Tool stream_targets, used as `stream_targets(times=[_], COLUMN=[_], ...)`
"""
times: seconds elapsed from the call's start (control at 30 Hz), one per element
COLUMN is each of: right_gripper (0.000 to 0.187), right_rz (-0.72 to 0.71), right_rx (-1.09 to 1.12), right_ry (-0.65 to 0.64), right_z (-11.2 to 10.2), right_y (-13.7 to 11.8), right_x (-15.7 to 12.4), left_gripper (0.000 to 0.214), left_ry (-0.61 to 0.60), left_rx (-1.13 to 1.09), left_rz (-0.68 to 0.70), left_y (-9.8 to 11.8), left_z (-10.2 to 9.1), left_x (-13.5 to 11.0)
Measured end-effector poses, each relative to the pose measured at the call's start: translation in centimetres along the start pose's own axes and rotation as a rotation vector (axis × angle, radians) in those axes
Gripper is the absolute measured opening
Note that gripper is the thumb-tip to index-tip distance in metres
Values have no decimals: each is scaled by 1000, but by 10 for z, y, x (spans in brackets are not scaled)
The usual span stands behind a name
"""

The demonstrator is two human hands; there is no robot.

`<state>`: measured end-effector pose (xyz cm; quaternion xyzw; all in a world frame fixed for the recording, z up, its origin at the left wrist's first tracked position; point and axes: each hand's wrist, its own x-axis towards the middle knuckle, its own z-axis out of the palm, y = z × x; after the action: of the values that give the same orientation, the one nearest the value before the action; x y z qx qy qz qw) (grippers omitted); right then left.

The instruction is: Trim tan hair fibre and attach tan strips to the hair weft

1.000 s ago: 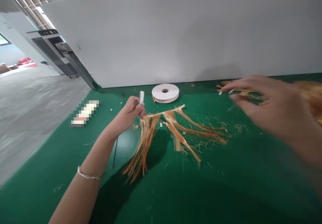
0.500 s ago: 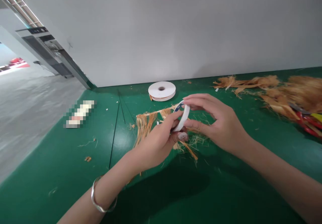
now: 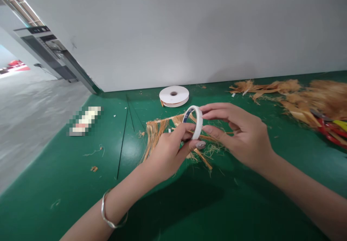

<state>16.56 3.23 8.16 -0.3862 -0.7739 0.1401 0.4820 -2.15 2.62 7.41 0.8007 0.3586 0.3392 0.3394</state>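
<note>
My left hand (image 3: 168, 150) is closed around the lower part of a narrow white roll of tape (image 3: 199, 123), its thumb below and a finger through the ring. The roll stands upright on edge, with a dark blue inner core showing. From the right, my right hand (image 3: 241, 136) rests its curved fingertips and thumb against the roll's outer face. Behind and below my hands, a strip of orange-brown raffia fringe (image 3: 154, 136) lies on the green table (image 3: 67, 201). Part of it is hidden by my left hand.
A white spool (image 3: 177, 97) lies flat near the wall. Thin dark wires (image 3: 123, 140) are at the left, with scattered scraps. At the right are bundles of raffia (image 3: 303, 102) and red-handled scissors (image 3: 329, 130). A blurred-out object (image 3: 85, 121) sits near the left edge.
The roll of tape has turned in my hands so more of its ring faces me. My right hand has shifted slightly right, its fingers lower on the roll.
</note>
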Motion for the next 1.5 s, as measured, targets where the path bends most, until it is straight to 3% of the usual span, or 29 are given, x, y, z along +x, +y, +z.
stream_targets(times=[0.37,0.47,0.57,0.63,0.77,0.97,1.1,1.2,1.37,1.5], right_gripper=[9,7,8,18,42,67,73,58,35,48], right_rz=[-296,-262,-159,-123,-108,-50,-11,44,200,311], right_rx=[-93,-95,-78,-115,-314,-469,-426,-389,-407,-566], right_ry=[91,75,59,20,-124,-351,-558,-676,-668,-586], right_z=[5,4,1,0,0,0,-22,-46,-82,-118], right_y=[-10,-8,-4,-1,-2,-6,0,6,19,45], right_x=[-4,-3,-1,0,-2,-9,-8,-2,8,-1], left_gripper=[22,22,17,15,19,28,27,32,35,35], left_ry=[121,137,176,140,-51,-81,17,40,-12,-59], left_rx=[87,39,-166,-368,-652,-514,-417,-397,-336,-326], left_rz=[73,37,-37,-83,-185,-321,-350,-367,-337,-396], left_y=[10,13,14,15,16,10,0,-4,-4,-3], left_z=[3,4,4,3,6,18,19,20,21,18], left_x=[-6,-6,-4,-2,-1,-2,0,-1,-3,-3])
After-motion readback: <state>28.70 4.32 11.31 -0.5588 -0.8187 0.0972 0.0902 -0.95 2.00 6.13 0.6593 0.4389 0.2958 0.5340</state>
